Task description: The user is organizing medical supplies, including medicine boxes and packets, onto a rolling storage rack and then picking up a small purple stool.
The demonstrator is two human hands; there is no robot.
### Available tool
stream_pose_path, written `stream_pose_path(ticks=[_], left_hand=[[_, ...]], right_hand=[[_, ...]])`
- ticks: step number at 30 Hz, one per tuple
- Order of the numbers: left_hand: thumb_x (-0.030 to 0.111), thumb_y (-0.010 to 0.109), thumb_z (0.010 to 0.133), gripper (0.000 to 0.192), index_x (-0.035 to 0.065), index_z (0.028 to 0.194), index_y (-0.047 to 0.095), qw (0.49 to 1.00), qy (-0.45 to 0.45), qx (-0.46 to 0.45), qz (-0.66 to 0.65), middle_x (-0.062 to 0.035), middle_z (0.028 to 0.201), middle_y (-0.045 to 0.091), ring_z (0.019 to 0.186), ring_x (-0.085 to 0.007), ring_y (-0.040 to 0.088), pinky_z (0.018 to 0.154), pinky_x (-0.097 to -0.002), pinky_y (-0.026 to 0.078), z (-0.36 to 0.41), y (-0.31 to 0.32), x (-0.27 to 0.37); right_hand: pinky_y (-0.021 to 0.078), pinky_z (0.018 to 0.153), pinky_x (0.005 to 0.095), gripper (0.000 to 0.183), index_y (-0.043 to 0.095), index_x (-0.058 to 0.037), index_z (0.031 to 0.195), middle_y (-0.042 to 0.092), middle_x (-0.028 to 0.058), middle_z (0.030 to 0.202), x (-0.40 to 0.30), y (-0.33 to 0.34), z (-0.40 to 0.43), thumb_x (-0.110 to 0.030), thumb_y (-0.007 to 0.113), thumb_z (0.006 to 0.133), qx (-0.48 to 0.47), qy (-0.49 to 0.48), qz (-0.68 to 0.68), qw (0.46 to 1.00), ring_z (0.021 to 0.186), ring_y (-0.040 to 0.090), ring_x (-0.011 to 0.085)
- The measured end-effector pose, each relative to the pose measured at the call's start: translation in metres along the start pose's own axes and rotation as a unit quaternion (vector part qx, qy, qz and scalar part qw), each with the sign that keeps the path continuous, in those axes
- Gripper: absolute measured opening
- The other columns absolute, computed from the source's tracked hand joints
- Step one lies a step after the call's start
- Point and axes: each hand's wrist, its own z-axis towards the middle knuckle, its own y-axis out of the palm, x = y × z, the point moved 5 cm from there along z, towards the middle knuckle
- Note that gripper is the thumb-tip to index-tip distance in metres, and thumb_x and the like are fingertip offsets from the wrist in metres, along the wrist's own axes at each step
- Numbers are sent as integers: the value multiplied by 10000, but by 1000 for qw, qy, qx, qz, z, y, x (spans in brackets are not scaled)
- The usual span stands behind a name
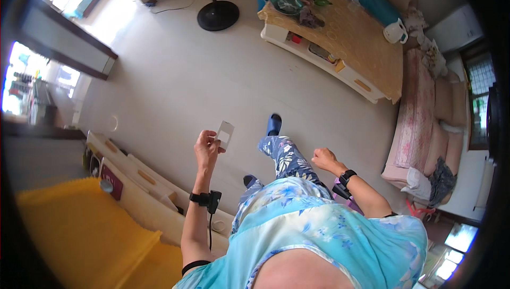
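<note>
My left hand is out in front of me, pinching a small flat grey-white packet with a paler rectangle on its face. Thumb and fingers grip the packet's left edge, and the rest of it sticks out over the floor. On the other side of my body, my right hand hangs beside my leg with its fingers curled in. No object shows in it. Each wrist wears a black strap with a small device. One foot in a blue slipper is forward on the floor.
A coffee table with a patterned cover stands ahead to the right, bearing a white kettle. Beyond it runs a sofa. A fan's round black base is ahead. At left is a low cabinet with a yellow cloth.
</note>
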Motion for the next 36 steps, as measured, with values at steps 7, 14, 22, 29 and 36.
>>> stream_pose_path(ticks=[7, 14, 22, 29, 36], left_hand=[[-84, 456, 776, 264, -20, 1007, 567, 996, 7, -68, 57, -87, 716, 590, 573, -178, 649, 490, -268, 500, 168, 103, 52], [-46, 519, 792, 235, -2, 1015, 581, 985, -1, -92, 146, -91, 718, 606, 581, -195, 676, 501, -275, 517, 317, 202, 120], [-96, 518, 762, 264, -41, 1014, 572, 967, -16, -148, 207, -107, 718, 626, 568, -217, 689, 476, -274, 532, 481, 286, 137], [-90, 493, 788, 227, -21, 989, 573, 948, 12, -176, 266, -114, 715, 640, 567, -203, 690, 497, -282, 529, 670, 372, 173], [-27, 529, 807, 155, -10, 941, 604, 939, 95, -140, 298, -142, 753, 672, 571, -234, 677, 511, -321, 521, 851, 471, 228]], right_hand=[[563, 576, 346, 187, 647, 35, 778, 675, 161, 679, 114, -34, 58, -145, 624, 821, -80, 199, 274, 938, 527, 683, 242], [480, 432, 281, 158, 599, 15, 763, 604, 82, 567, 163, -119, 124, -118, 583, 847, 49, 296, 461, 835, 517, 667, 209], [391, 395, 270, 191, 567, -22, 683, 557, 77, 526, 148, -128, 169, -132, 567, 839, 88, 330, 576, 743, 446, 574, 164], [485, 409, 312, 132, 525, -15, 677, 544, 80, 559, 102, -119, 186, -49, 562, 799, 110, 487, 637, 587, 457, 606, 210], [520, 447, 311, 150, 601, 58, 838, 572, 87, 614, 10, -192, 245, -89, 572, 834, 57, 534, 650, 539, 495, 624, 205]])
